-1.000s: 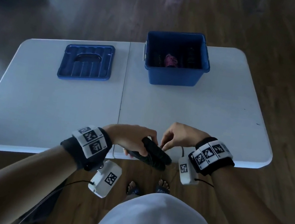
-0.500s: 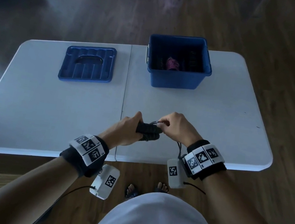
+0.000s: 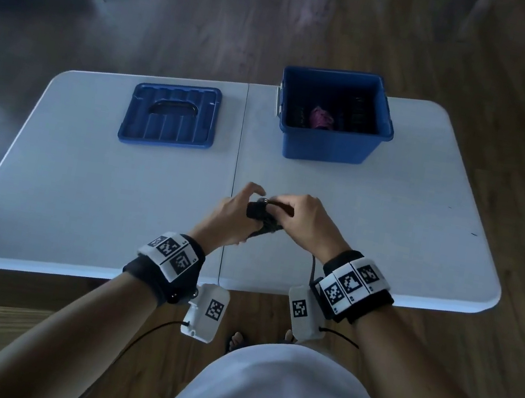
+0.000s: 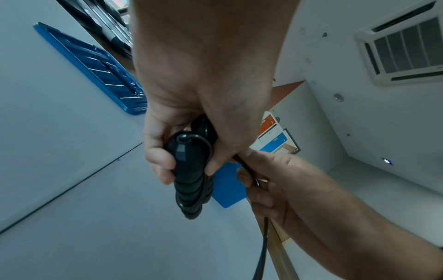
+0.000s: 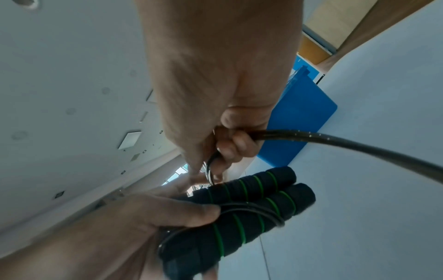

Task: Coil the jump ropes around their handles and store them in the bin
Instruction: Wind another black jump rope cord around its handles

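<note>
both hands have risen toward frame centre; left hand clamps the paired handles, right hand pinches the rope, so keep it taut, turns snug.

Office-like room: ceiling air-conditioner cassette, folding table, wood floor.

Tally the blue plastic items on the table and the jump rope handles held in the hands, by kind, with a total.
Blue bin: 1
Blue lid: 1
Black foam handles gripped together in the left hand: 2
Total: 4
</note>
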